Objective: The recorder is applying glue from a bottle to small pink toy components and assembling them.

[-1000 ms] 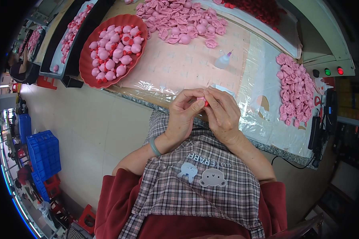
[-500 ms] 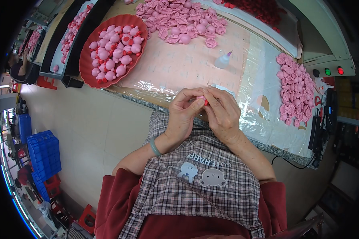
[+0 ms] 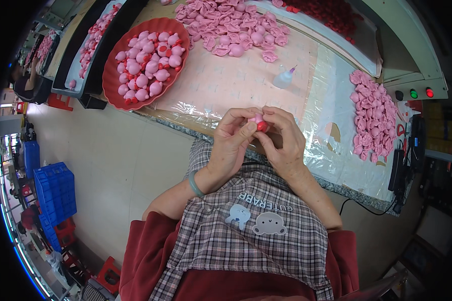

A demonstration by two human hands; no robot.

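Note:
Close to my body, just over the table's front edge, both hands meet at a small pink toy figure (image 3: 257,119) with a glossy red part turned toward me. My left hand (image 3: 232,140) pinches it between thumb and fingers. Curved around its other side, my right hand (image 3: 287,143) has its thumb below and forefinger above, the tips touching it. Part of the figure is hidden by the fingers. Beyond my hands, a clear squeeze bottle (image 3: 283,79) with a thin purple needle tip stands on the table.
A red fluted bowl (image 3: 110,93) at the left holds many pink figures with red parts. Pink hollow pieces are heaped at the back (image 3: 231,25) and at the right (image 3: 370,118). A black tray (image 3: 93,80) stands far left. A box with lit buttons (image 3: 421,94) overhangs the right side.
My right fingers have spread apart from their closer grip over the figure. More of its pink body and red part now shows. My left hand keeps its pinch.

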